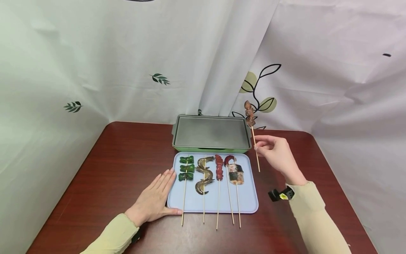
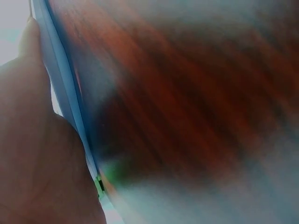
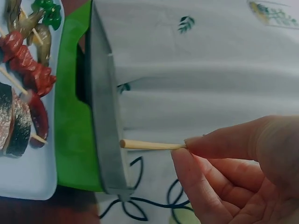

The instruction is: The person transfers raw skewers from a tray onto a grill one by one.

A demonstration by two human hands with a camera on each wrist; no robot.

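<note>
Our right hand pinches the brown meat skewer by its bare stick, its long axis running near to far, meat end leaning left beside the green griddle's right edge, our straight-fingered left hand farther off.

The left wrist view blurs the tabletop; the right one crops the tray

No words, brands or numbers can be read; a small yellow label on the black wrist strap beside the right sleeve is too tiny to make out.
</note>
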